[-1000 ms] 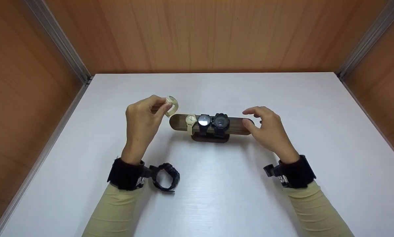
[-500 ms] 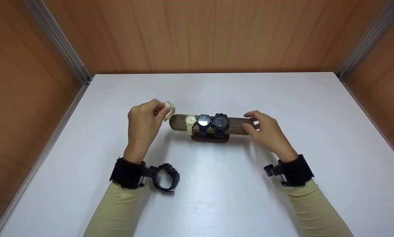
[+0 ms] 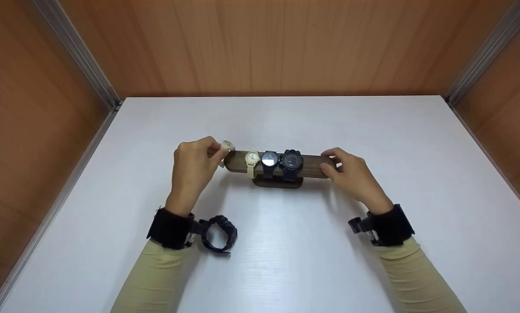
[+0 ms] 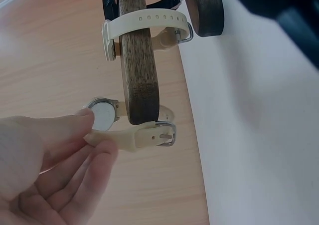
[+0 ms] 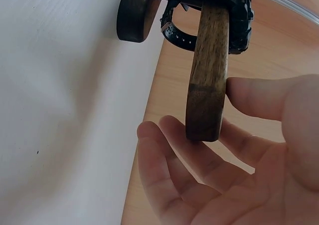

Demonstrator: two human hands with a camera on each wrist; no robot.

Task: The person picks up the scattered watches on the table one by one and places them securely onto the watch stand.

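Observation:
A dark wooden watch stand (image 3: 316, 166) sits mid-table, its bar carrying a cream watch (image 3: 252, 159) and two black watches (image 3: 269, 160) (image 3: 291, 161). My left hand (image 3: 218, 152) pinches a second cream watch (image 3: 227, 146) at the bar's left end. In the left wrist view its buckled strap (image 4: 132, 137) loops around the bar tip (image 4: 137, 70), and my fingers (image 4: 75, 127) hold it beside the case back (image 4: 102, 116). My right hand (image 3: 331, 163) grips the bar's right end; thumb (image 5: 259, 98) and fingers (image 5: 199, 160) clasp the wood (image 5: 208, 70).
A black watch (image 3: 218, 234) lies buckled on the white table (image 3: 286, 261) by my left wrist. Wooden walls with metal corner rails (image 3: 75, 52) close in the table on three sides. The stand's oval foot (image 3: 278, 182) sits under the bar.
My left hand has brought the cream watch down and right onto the bar's left end. My right hand closed in and took hold of the bar's right end.

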